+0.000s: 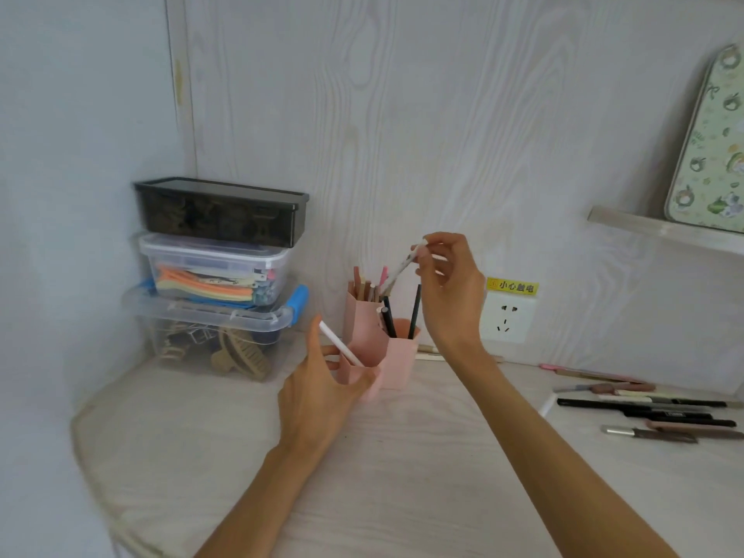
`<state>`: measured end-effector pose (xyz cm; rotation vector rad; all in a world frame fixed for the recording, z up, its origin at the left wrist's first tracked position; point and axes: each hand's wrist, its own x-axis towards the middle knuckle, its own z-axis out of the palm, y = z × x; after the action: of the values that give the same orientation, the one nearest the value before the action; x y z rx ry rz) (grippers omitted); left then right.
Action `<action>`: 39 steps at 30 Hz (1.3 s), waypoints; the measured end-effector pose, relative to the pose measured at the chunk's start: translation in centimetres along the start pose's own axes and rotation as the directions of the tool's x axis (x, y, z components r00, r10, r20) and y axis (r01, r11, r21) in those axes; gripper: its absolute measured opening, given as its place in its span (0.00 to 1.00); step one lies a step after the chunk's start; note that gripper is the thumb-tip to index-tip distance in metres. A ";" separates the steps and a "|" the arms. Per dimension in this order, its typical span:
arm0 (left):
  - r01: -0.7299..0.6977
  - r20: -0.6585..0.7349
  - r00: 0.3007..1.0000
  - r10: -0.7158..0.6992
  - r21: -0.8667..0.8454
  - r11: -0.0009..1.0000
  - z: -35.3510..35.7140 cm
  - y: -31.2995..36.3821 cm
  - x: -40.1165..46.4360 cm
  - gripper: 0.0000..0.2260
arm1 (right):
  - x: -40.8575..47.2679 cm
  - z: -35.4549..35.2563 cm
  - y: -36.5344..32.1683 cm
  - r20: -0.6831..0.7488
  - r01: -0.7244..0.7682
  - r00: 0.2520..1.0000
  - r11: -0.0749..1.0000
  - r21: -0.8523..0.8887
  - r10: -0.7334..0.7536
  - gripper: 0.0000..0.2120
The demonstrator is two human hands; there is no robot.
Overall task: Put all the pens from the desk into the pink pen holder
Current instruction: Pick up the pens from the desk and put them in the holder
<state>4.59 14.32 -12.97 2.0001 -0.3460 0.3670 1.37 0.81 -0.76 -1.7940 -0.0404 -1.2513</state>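
The pink pen holder [396, 366] stands at the back of the desk and has three tube compartments. The rear tube holds several brown and pink pens, and the right one holds black pens. My right hand [449, 287] pinches the top of a white pen [396, 271] above the holder, its tip down at the rear tube. My left hand [322, 390] grips the low front tube, where another white pen [340, 343] leans. Several pens [652, 412] lie on the desk at the right.
Three stacked plastic storage boxes [217, 275] stand left of the holder in the corner. A wall socket [505, 318] with a yellow warning label is behind my right wrist. A shelf [660, 227] at upper right carries a patterned board. Two more pens [432, 352] lie behind the holder.
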 end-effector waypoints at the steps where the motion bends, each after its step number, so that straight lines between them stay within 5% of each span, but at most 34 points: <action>1: 0.006 -0.001 1.000 -0.006 0.002 1.000 0.0 0.1 0.0 0.48 | 0.1 0.4 0.5 0.061 0.019 0.998 0.996 -0.085 -0.014 0.04; 5: 0.002 0.015 1.000 -0.002 0.002 1.000 -0.1 0.1 -0.1 0.49 | 0.2 1.4 1.8 0.214 0.093 0.977 0.940 -0.329 -0.022 0.05; 10: 0.011 0.025 1.000 -0.011 0.001 1.000 0.0 0.0 0.1 0.50 | -0.4 0.7 3.1 0.425 0.418 0.890 0.666 -0.617 -0.164 0.13; 16: -0.079 -0.110 0.990 0.087 0.072 0.994 -0.4 0.5 -0.2 0.56 | -1.2 -3.3 3.7 0.452 0.407 0.879 0.738 -0.539 -0.154 0.14; 19: -0.186 -0.205 0.953 0.222 0.184 0.965 -1.0 1.1 -0.5 0.53 | -1.7 -8.4 5.9 0.329 0.144 0.939 0.753 -0.642 0.101 0.14; 21: -0.274 -0.220 0.917 0.333 0.258 0.926 -0.8 1.9 -0.8 0.44 | -2.3 -12.5 7.6 0.319 -0.028 0.857 0.656 -0.755 0.404 0.19; 24: -0.528 -0.112 0.795 0.596 0.357 0.771 0.3 3.8 -1.7 0.22 | -3.7 -17.0 9.6 0.325 -0.061 0.738 0.538 -0.841 0.592 0.20; 27: -0.685 0.156 0.725 0.671 0.275 0.675 2.5 6.2 -3.0 0.06 | -4.8 -18.1 10.7 0.330 -0.096 0.745 0.582 -0.807 0.580 0.13; 31: -0.563 0.462 0.790 0.403 0.288 0.775 6.7 7.2 -3.9 0.19 | -6.0 -15.7 11.1 0.418 -0.045 0.807 0.748 -0.663 0.418 0.08; 35: -0.544 0.448 0.815 0.367 0.377 0.749 8.1 6.8 -3.8 0.19 | -5.5 -13.4 11.7 0.473 0.021 0.813 0.794 -0.608 0.340 0.07; 39: -0.525 0.363 0.838 0.408 0.328 0.785 6.7 4.9 -3.5 0.13 | -4.4 -11.9 12.8 0.500 -0.063 0.791 0.860 -0.506 0.352 0.11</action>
<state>0.19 6.46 -13.24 2.3786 -1.0375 0.5107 -3.08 -12.77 -11.71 -2.4759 0.1325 -0.5225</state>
